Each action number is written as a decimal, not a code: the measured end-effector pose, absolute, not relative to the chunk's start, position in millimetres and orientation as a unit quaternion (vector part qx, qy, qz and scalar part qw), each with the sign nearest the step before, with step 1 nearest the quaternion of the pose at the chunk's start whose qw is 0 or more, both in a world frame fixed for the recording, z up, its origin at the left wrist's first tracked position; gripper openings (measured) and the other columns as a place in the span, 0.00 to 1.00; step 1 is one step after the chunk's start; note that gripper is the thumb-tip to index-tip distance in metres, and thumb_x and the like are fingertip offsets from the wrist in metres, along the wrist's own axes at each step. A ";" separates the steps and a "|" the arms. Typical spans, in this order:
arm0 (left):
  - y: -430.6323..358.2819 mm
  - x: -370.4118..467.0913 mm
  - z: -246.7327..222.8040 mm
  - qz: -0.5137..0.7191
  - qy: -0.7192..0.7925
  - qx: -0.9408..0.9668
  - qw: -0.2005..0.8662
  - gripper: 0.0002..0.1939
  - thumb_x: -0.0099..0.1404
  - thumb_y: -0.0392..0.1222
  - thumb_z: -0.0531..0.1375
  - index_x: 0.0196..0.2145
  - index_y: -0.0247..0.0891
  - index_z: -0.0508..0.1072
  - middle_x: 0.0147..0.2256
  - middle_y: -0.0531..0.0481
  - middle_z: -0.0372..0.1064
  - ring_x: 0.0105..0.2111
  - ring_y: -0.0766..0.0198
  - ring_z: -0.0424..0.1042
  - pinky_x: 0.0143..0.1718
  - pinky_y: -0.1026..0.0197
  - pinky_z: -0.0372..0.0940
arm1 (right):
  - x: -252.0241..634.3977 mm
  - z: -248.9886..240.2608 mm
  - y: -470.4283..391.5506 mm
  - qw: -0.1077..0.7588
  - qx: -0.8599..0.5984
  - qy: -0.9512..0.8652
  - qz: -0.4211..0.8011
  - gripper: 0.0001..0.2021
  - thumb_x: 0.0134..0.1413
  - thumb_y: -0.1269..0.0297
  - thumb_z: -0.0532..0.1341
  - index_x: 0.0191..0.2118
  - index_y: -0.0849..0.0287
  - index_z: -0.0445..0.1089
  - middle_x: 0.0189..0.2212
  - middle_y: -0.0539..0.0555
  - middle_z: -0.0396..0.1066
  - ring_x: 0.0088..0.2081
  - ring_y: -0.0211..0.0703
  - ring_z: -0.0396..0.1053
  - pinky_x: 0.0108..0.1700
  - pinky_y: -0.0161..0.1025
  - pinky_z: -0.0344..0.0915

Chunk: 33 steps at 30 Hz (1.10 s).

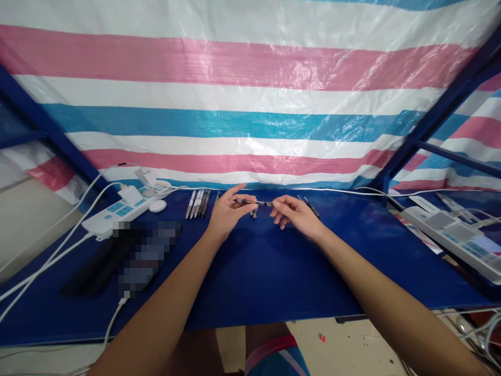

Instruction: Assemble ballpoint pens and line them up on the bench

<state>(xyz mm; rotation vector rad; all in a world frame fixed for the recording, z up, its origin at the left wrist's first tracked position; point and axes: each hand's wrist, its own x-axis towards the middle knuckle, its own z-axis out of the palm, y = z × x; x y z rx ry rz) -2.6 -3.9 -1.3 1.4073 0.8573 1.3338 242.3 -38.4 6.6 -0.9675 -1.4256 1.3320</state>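
A: Where is the pen (258, 203)?
B: Above the blue table (282, 282), held nearly level between the left hand (229, 211) and the right hand (293, 214).

A: What is the state of the fingers?
B: The left thumb and fingers grasp the barrel, with one finger extended upward. The right thumb and forefinger meet at the pen's other end; whether they grip it cannot be told at this scale.

A: What lies about the hands?
B: Beside the left hand, a row of white and dark pens (198, 203); between the hands, farther back, some small dark items (254, 213), partly hidden; just beyond the right hand, more dark pens (312, 207).

A: And at the left?
B: A white power strip (117, 213) with plugged-in chargers, and a round white disc (157, 206) near it.
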 end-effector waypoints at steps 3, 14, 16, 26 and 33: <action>-5.6 -2.0 0.7 0.551 0.352 0.576 0.491 0.42 0.54 0.45 0.80 0.64 0.40 0.73 0.46 0.42 0.83 0.41 0.54 0.84 0.48 0.48 0.79 | 243.8 7.2 -38.7 0.460 -0.397 -0.598 0.522 0.22 0.58 0.42 0.74 0.43 0.56 0.76 0.35 0.53 0.80 0.30 0.40 0.76 0.30 0.37 0.73; -9.7 1.2 6.4 0.555 0.342 0.546 0.526 0.38 0.54 0.43 0.80 0.60 0.40 0.76 0.45 0.43 0.83 0.45 0.54 0.82 0.50 0.50 0.76 | 243.6 1.8 -37.6 0.374 -0.431 -0.581 0.580 0.32 0.65 0.31 0.62 0.36 0.61 0.82 0.24 0.55 0.76 0.22 0.39 0.71 0.27 0.37 0.69; -8.3 0.4 7.4 0.566 0.339 0.526 0.536 0.35 0.56 0.45 0.79 0.59 0.41 0.76 0.45 0.44 0.83 0.43 0.57 0.82 0.48 0.54 0.75 | 243.2 2.5 -38.4 0.362 -0.430 -0.585 0.585 0.33 0.66 0.31 0.61 0.40 0.61 0.83 0.26 0.55 0.77 0.24 0.39 0.72 0.28 0.37 0.69; 13.5 -26.1 2.5 0.612 0.426 0.492 0.450 0.27 0.58 0.55 0.76 0.43 0.42 0.68 0.34 0.47 0.81 0.22 0.69 0.66 0.22 0.66 0.58 | 241.5 3.2 -40.3 0.352 -0.426 -0.584 0.595 0.29 0.66 0.35 0.63 0.41 0.60 0.81 0.28 0.55 0.77 0.27 0.39 0.73 0.31 0.36 0.71; 26.3 -54.8 -2.9 0.563 0.545 0.548 0.293 0.17 0.65 0.55 0.69 0.43 0.42 0.75 0.35 0.47 0.80 0.33 0.58 0.80 0.31 0.61 0.71 | 242.6 2.1 -40.3 0.338 -0.425 -0.601 0.586 0.29 0.67 0.35 0.62 0.43 0.60 0.81 0.30 0.55 0.77 0.28 0.40 0.74 0.31 0.38 0.71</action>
